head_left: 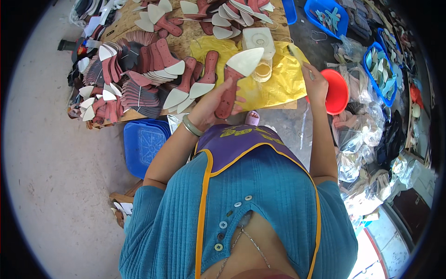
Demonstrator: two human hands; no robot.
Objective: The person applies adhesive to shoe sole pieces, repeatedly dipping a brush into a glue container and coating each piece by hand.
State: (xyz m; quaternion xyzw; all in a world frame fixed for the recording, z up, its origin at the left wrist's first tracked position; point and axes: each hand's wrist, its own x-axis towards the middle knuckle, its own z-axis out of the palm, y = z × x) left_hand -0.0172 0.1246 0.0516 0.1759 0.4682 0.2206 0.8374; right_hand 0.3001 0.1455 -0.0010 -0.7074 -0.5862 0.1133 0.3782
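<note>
My left hand (216,100) grips a reddish-brown shoe insole (227,95) with a white pointed end, tilted up above the table's near edge. Its fingers wrap around the narrow part from below. In my right hand (316,83), over the right side of the yellow plastic sheet (283,90), is a slim brush (296,52) with a pale yellowish tip. The brush is apart from the insole. Behind the insole stands a white plastic container (258,38) with a round, yellowed opening at its near side. More insoles (181,86) lie overlapped just left of my left hand.
Fanned stacks of insoles (141,95) cover the left of the wooden table (125,25), with more piles (227,18) at the back. A red bucket (335,92) stands right of my right hand. Blue baskets (327,16) and plastic bags (357,135) line the right; blue trays (145,146) sit lower left.
</note>
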